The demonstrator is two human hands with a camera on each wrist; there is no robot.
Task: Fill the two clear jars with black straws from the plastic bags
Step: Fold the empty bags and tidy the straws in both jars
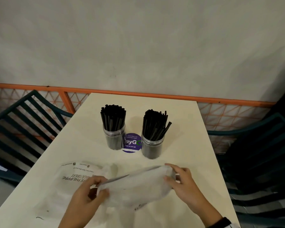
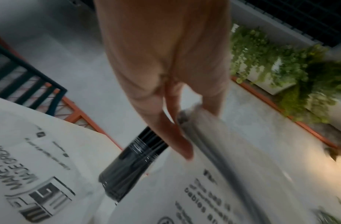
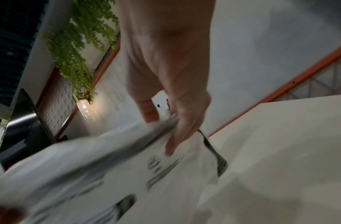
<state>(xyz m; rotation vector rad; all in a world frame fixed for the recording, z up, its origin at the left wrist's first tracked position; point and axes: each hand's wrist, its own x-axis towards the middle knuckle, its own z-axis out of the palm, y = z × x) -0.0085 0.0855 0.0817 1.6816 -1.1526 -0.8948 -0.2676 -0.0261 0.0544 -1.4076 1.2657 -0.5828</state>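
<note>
Two clear jars stand upright at the middle of the white table (image 1: 196, 129), both packed with black straws: the left jar (image 1: 115, 139) and the right jar (image 1: 152, 148). Nearer me, both hands hold a translucent plastic bag (image 1: 135, 186) a little above the table. My left hand (image 1: 92, 191) pinches its left end and my right hand (image 1: 176, 176) grips its right end. The left wrist view shows my left hand (image 2: 188, 125) pinching the bag (image 2: 233, 174) with a jar (image 2: 131, 163) behind. The right wrist view shows my right hand (image 3: 165, 125) gripping the bag (image 3: 108, 166).
A second printed plastic bag (image 1: 76, 175) lies flat on the table to the left, under my left hand. A round purple sticker (image 1: 132, 143) sits between the jars. Dark slatted chairs flank the table, the left chair (image 1: 23, 122) and the right chair (image 1: 257, 162). An orange railing (image 1: 155, 95) runs behind.
</note>
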